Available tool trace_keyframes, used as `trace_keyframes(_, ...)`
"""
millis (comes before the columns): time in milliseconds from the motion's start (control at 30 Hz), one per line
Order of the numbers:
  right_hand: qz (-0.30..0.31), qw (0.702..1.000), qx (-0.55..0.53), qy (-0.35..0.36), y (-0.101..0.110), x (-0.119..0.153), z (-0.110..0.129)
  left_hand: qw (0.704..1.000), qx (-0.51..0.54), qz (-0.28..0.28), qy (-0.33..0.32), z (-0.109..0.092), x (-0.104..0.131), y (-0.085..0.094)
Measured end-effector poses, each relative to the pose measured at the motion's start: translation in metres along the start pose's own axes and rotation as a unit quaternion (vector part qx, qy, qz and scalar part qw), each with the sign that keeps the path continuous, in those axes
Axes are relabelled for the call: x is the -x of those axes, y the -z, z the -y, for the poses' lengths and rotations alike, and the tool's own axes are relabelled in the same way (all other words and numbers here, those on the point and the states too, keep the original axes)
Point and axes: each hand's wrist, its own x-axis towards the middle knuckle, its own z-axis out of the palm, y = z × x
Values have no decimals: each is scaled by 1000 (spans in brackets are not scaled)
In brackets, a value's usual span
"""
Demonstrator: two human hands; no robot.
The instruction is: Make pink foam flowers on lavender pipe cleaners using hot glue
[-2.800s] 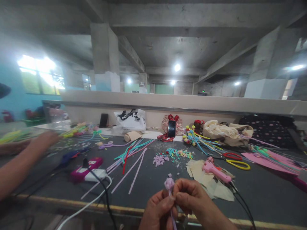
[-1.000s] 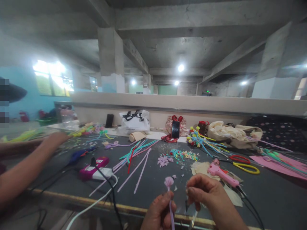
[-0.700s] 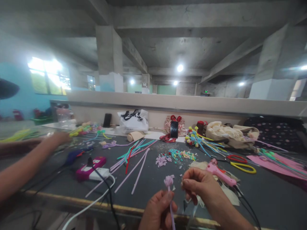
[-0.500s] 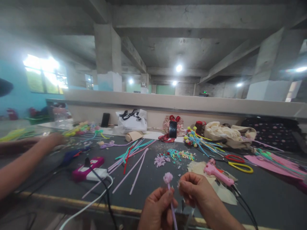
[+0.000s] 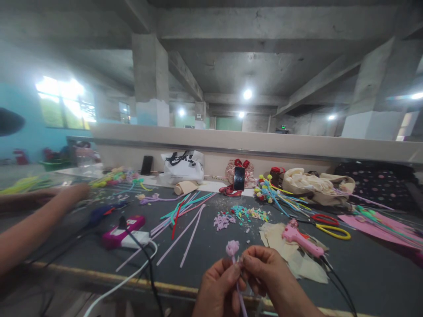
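My left hand (image 5: 220,284) grips the stem of a lilac pipe-cleaner flower (image 5: 232,248) near the table's front edge. The flower's rounded head points up above the thumb, and its stem runs down below the fist. Close against it, my right hand (image 5: 266,268) is closed, thumb and forefinger pinched beside the stem just below the head. Whatever those fingertips hold is too small to make out. Beyond the hands lie a pile of lilac bits (image 5: 224,221) and a pile of turquoise and yellow bits (image 5: 247,213).
Right of my hands a pink glue gun (image 5: 302,240) rests on crumpled paper (image 5: 309,266), with scissors (image 5: 332,226) behind. Loose pipe cleaners (image 5: 185,215) and a power strip (image 5: 128,233) with cables lie left. Another person's arm (image 5: 49,215) reaches in. A phone (image 5: 239,178) leans at the back.
My right hand has moved left and is now against the flower stem and my left hand. The other person's arm stays about where it was.
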Motion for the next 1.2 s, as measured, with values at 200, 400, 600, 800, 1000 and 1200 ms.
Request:
trace_keyframes(200, 54, 999, -2, -10, 9, -4, -10, 1000, -11, 20, 7, 2, 1, 3)
trace_keyframes(400, 76, 997, 3, -13, 11, -2, -9, 999, -45, 22, -11, 10, -3, 12)
trace_keyframes(600, 48, 998, 36, -27, 11, 0, 0, 998, -51, 45, 18, 5, 3, 6)
trace_keyframes(800, 20, 993, 106, 46, 14, 2, 4, 995, -39, 58, 70, -3, 9, 2)
trace_keyframes(1000, 39, 961, 219, 162, 14, 10, 9, 997, 8, 23, 75, -2, 10, 0)
trace_keyframes(1200, 57, 867, 417, 267, 16, 15, 22, 993, 22, -4, 117, 0, 8, 1)
